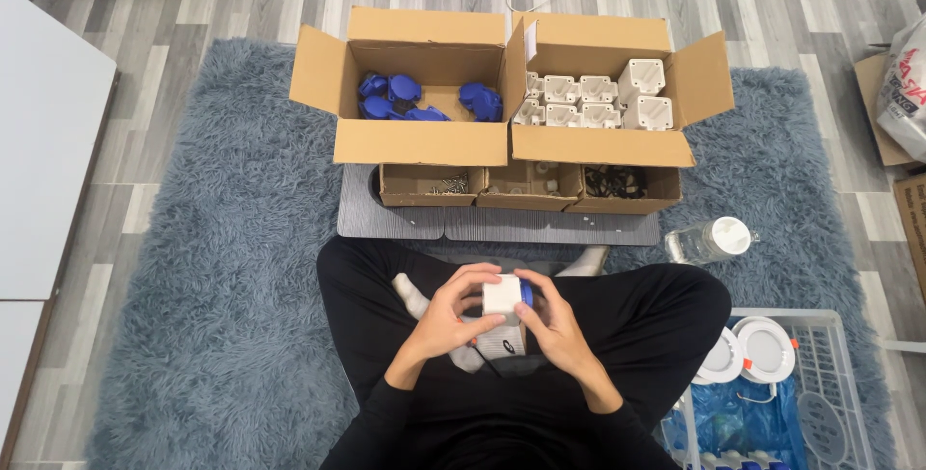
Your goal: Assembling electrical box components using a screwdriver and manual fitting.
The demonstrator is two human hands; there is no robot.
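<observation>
- Where the crossed legs meet, a white block-shaped part with a blue piece (505,296) on its right side is held between both hands, above the lap.
- Left hand (446,321): fingers are closed round the near-left faces of the part.
- Right hand (552,321): fingers are wrapped over its blue end.
- A grey board (386,219) is seen ahead of the knees on the shaggy blue-grey rug (222,239); three small open boxes are lined on it, the leftmost (424,186) holding what look like screws.
- Behind these, an open carton of blue parts (415,99) and an open carton of white parts (598,99) are set touching.
- A clear bottle (709,239) is noted lying right of the board; a white basket (830,374) with round white lamps (762,348) sits nearer.
</observation>
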